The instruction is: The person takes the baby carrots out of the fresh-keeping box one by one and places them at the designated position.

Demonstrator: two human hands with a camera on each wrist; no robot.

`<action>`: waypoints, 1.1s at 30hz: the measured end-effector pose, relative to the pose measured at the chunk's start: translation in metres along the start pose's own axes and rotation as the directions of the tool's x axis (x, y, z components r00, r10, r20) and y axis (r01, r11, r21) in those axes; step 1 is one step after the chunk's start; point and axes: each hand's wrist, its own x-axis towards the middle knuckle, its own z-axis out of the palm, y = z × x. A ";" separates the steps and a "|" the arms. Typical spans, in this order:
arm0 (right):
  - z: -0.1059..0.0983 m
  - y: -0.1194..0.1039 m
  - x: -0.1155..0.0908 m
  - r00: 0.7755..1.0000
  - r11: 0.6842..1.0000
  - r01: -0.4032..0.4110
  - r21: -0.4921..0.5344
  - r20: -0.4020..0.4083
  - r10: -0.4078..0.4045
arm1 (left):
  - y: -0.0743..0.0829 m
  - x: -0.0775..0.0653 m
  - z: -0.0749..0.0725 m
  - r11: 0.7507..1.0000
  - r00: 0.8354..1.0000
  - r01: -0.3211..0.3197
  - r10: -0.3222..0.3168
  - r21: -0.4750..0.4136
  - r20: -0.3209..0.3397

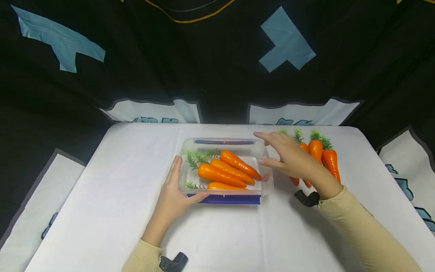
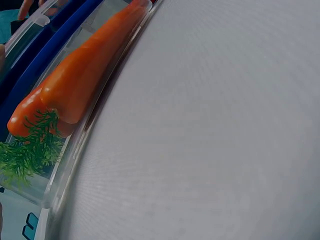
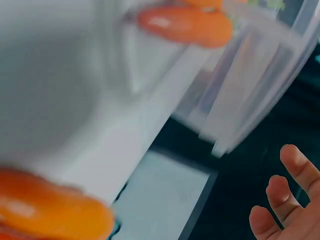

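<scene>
1. Nearest the camera, on the near side of the clear container, there are two beige sleeves with a dark wrist gadget on each arm.
2. Left hand is at the container's near-left corner: fingers pretty straight along the left wall, thumb out along the near side. It's not wrapped round anything, just resting there. My guess is it's bracing the box so it doesn't slide.
3. The container itself sits on the white worktop, with blue strips on its near and far sides that look like lid clips. Inside I count four carrots, lying side by side, leafy tops at the container's left, tips towards its right. Same direction for all, probably because they nest better that way. The nearest one is half hidden by the near wall.
4. Right hand is at the container's right side, fingers spread, nothing in it that I can see. Can't tell if a fingertip is touching the rim. The two hands are well apart, one each side of the box.
5. Right of the container, partly behind that arm, loose carrots lie bunched together, tops pointing away, seemingly parked within easy reach.
6. Beyond the container hangs black cloth with blue patches.
</scene>
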 end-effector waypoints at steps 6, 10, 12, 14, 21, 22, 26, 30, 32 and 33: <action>0.014 -0.022 0.019 0.992 0.995 0.092 0.027 0.079 -0.094 | 0.001 -0.001 0.000 1.000 1.000 0.004 -0.003 -0.005 0.003; 0.026 -0.032 0.031 0.978 0.986 0.163 0.038 0.127 -0.167 | 0.001 -0.001 0.000 1.000 1.000 0.007 -0.007 -0.002 0.009; 0.031 -0.036 0.036 0.967 0.978 0.202 0.047 0.148 -0.207 | 0.001 -0.001 0.000 1.000 1.000 0.008 -0.008 -0.001 0.012; 0.036 -0.040 0.039 0.955 0.970 0.235 0.060 0.171 -0.241 | 0.001 -0.001 0.000 1.000 1.000 0.007 -0.007 0.002 0.013; 0.054 -0.053 0.049 0.913 0.936 0.344 0.072 0.205 -0.351 | 0.001 0.000 -0.002 1.000 1.000 -0.010 0.010 0.015 0.002; 0.057 -0.054 0.050 0.910 0.932 0.358 0.059 0.204 -0.362 | 0.001 0.000 -0.002 1.000 1.000 -0.012 0.012 0.016 0.001; 0.069 -0.058 0.053 0.895 0.910 0.412 -0.034 0.202 -0.398 | 0.000 0.000 -0.001 1.000 1.000 -0.009 0.009 0.015 0.007; 0.077 -0.061 0.053 0.890 0.903 0.425 -0.069 0.213 -0.403 | -0.001 0.000 0.000 1.000 1.000 -0.005 0.004 0.013 0.015; 0.079 -0.063 0.054 0.892 0.906 0.418 -0.068 0.218 -0.395 | -0.001 0.000 0.000 1.000 1.000 -0.007 0.007 0.011 0.015; 0.080 -0.064 0.054 0.893 0.906 0.417 -0.073 0.217 -0.394 | -0.001 0.000 -0.001 1.000 1.000 -0.008 0.008 0.010 0.014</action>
